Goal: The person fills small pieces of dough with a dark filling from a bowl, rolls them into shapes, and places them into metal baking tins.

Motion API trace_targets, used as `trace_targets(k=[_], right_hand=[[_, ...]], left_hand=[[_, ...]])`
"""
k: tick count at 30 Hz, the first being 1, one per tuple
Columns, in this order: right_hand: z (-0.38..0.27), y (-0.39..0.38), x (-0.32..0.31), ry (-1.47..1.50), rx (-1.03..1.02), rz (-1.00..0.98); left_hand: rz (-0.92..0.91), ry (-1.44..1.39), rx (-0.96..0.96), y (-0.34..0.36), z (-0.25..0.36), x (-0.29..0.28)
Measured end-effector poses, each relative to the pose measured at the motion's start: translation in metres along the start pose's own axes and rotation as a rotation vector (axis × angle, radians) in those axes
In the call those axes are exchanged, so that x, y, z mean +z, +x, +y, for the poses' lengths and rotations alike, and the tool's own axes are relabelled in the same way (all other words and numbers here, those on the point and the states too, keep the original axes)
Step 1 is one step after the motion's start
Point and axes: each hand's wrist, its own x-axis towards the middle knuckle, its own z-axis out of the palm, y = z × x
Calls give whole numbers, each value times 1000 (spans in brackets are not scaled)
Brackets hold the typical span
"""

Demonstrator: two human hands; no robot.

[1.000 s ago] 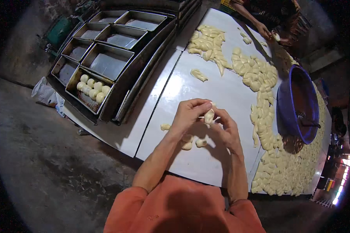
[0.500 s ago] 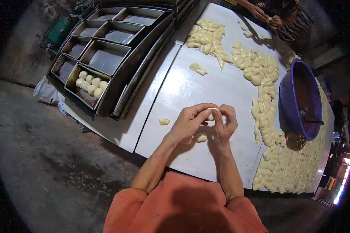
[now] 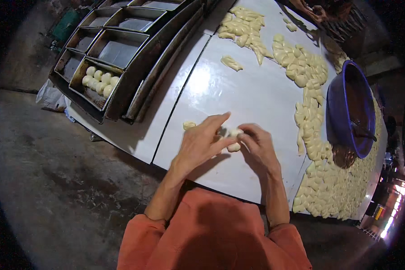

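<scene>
A small pale ball of dough (image 3: 235,132) is at the fingertips of my right hand (image 3: 260,143), whose thumb and fingers close on its right side. My left hand (image 3: 201,140) is just left of it, with fingers spread apart and nothing gripped. Right below the ball, a second dough piece (image 3: 234,147) lies on the white tabletop (image 3: 211,99), partly hidden by my fingers. Beyond my left hand sits another small lump of dough (image 3: 189,124).
At the left, metal baking pans (image 3: 121,49) stand joined in rows; the nearest holds several dough balls (image 3: 100,82). Many dough pieces (image 3: 328,191) cover the table's right side around a purple basin (image 3: 335,108). A co-worker's hand (image 3: 317,13) shows at the far edge.
My hands have moved apart and slightly left. My left hand has let go of the dough ball and spread its fingers. The view has shifted, so the pans sit higher.
</scene>
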Motion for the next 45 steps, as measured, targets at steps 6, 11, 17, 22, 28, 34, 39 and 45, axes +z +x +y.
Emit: trace_targets(k=[6, 11, 17, 22, 28, 34, 39, 45], right_hand=[[-12, -7, 3, -343, -122, -217], [-17, -5, 14, -265, -12, -340], [-15, -10, 18, -433, -67, -277], [-17, 35, 11, -356, -51, -56], [15, 181, 22, -768, -379, 250], [21, 238, 25, -640, -200, 53], [-7, 190, 23, 277, 147, -4], [-43, 113, 27, 839, 382, -109]], left_hand=[[-150, 405, 239, -19, -27, -4], [-157, 351, 138, -16, -29, 3], [-159, 361, 124, -18, -30, 2], [-125, 395, 84, -23, -29, -1], [-181, 218, 42, -22, -20, -18], [69, 108, -45, -3, -23, -38], [269, 200, 191, 49, -22, -46], [116, -120, 210, 91, -12, -37]])
